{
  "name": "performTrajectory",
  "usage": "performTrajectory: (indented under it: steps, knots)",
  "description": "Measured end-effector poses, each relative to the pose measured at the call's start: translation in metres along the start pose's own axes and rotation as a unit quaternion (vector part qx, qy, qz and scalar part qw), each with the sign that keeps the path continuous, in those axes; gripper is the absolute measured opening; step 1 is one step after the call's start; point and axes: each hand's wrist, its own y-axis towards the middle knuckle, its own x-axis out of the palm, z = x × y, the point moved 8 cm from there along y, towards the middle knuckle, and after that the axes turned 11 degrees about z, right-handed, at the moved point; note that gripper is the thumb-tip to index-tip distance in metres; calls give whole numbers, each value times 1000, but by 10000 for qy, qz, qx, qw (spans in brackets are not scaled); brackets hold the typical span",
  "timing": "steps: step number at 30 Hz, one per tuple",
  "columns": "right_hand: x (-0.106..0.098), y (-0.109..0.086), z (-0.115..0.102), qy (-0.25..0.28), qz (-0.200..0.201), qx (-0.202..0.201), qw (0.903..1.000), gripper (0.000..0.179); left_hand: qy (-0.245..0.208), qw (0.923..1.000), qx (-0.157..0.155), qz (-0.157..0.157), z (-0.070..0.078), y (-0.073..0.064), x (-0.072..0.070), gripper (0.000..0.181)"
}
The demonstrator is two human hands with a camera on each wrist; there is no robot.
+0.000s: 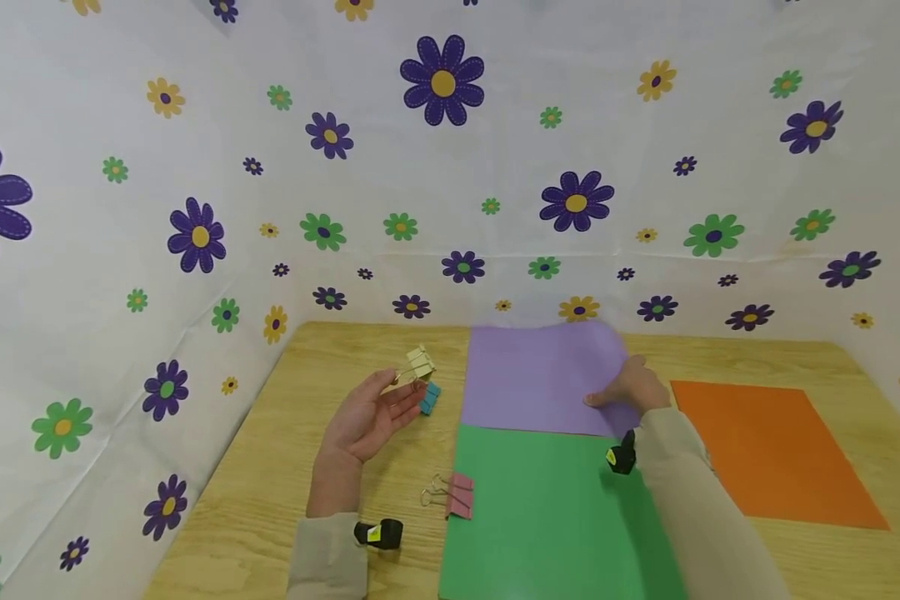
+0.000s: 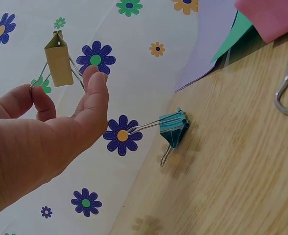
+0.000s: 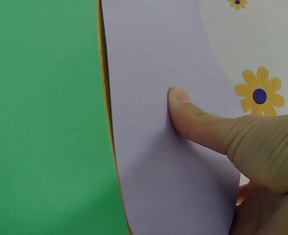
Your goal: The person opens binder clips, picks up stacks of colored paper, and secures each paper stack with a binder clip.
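My left hand [image 1: 363, 417] holds a yellow binder clip [image 1: 421, 361] by its wire handles, between thumb and fingers. In the left wrist view, the clip [image 2: 60, 64] shows its narrow back, with the handles spread to both sides. A teal binder clip [image 2: 174, 128] lies on the table just beyond those fingers. With my right hand [image 1: 632, 387] I pinch the right side of a purple sheet [image 1: 536, 379], whose far right corner curves upward. In the right wrist view, the thumb presses on top of the sheet and the other fingers are mostly hidden behind it.
Nearer to me, a green sheet [image 1: 547, 508] lies below the purple one. A pink binder clip [image 1: 461, 496] sits at its left edge, handles pointing left. An orange sheet [image 1: 776, 450] lies on the wooden table [image 1: 255, 467] at right. Flower-printed cloth [image 1: 495, 158] encloses the table's back and sides.
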Motion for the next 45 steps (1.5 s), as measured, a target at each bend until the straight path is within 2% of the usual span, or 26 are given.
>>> performTrajectory:
  steps: [4,7,11,18,22,26,33,45]
  knots:
    - [0,-2,2,-84,76,83,9999,124,-22,10000,-1,92,-1,1,-3,16]
    - [0,0,4,-16,118,-6,9999,122,14,10000,24,68,-1,1,-2,17]
    - [-1,4,10,258,166,-199,9993,115,2,10000,-10,94,-2,1,-3,16]
    - [0,11,23,898,4,-30,9960,105,-163,9995,-41,277,-1,2,-8,15]
    - [2,17,27,1317,-27,140,9912,95,-218,9992,-29,331,1,1,-11,15]
    - [1,20,32,1514,-9,268,9881,83,-272,9989,-25,373,2,1,-13,15]
    - [-6,16,34,1529,-26,64,9882,61,-226,9980,25,583,6,-2,-24,15]
    - [-18,11,39,1926,158,16,9812,47,-249,9979,90,594,9,-4,-26,16]
